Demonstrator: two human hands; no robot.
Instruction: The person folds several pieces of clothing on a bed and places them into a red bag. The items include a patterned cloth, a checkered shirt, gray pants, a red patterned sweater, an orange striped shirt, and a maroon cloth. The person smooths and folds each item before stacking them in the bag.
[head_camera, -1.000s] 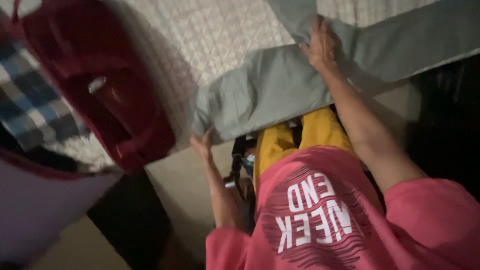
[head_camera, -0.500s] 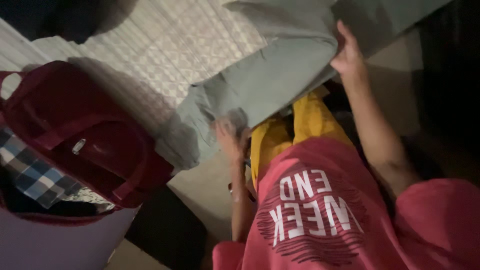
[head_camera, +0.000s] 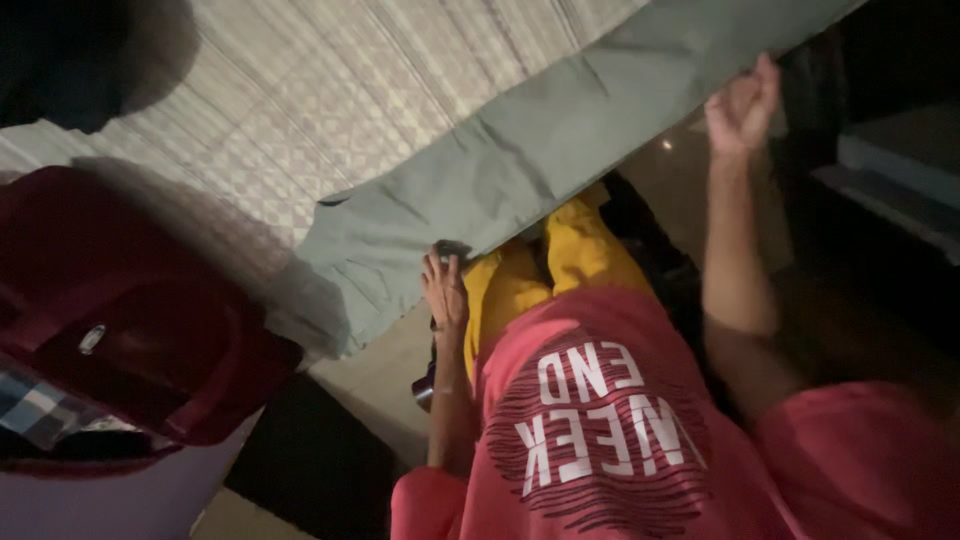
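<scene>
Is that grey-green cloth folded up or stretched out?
Stretched out. The grey-green cloth runs as one long band along the patterned bedcover, held at its edge by the left hand and right hand.

Trousers (head_camera: 520, 170) on the bed (head_camera: 330, 90) — bag (head_camera: 130, 310) at their left

The grey-green cloth (head_camera: 520, 170) stretches across the near edge of the patterned bedcover (head_camera: 330, 90), covering it from centre to far right. A dark red bag (head_camera: 130, 320) blocks the left side near the bed edge. Between bag and cloth, and farther across the bedcover, the surface lies open.
</scene>
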